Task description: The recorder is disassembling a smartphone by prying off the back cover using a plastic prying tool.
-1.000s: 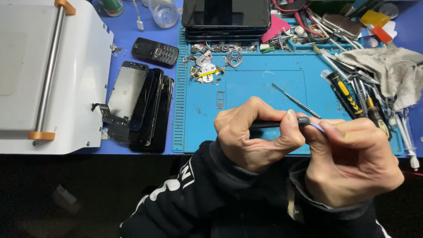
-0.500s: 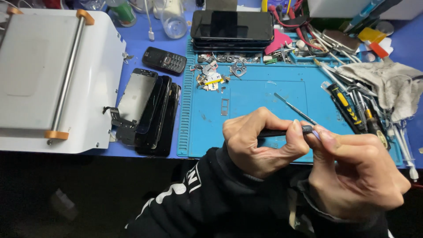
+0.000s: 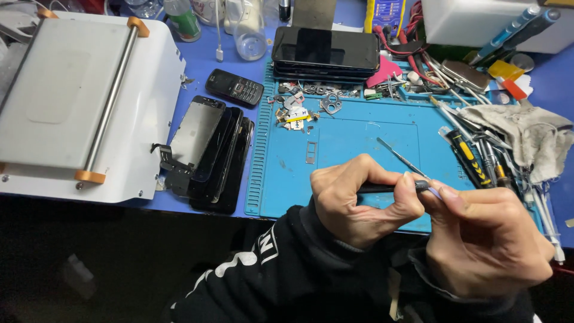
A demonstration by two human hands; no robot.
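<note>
My left hand (image 3: 359, 200) is curled around a thin dark phone (image 3: 385, 188), held edge-on over the near edge of the blue work mat (image 3: 353, 143). Only a sliver of the phone shows between the fingers. My right hand (image 3: 484, 236) pinches a small tool with a bluish tip (image 3: 431, 190) against the phone's right end, thumb and forefinger touching my left thumb. A thin metal pry tool (image 3: 397, 154) lies on the mat just beyond my hands.
A white machine with an orange-ended roller bar (image 3: 78, 101) fills the left. Several black phone screens (image 3: 212, 155) are stacked beside it, a small keypad phone (image 3: 234, 88) behind. Stacked phones (image 3: 326, 51), small metal parts (image 3: 299, 110), screwdrivers (image 3: 469, 157) and a grey cloth (image 3: 526, 137) crowd the back and right.
The view has shifted, so the bench sits lower and further right in the picture. My hands keep the same grip on the phone and the tool.
</note>
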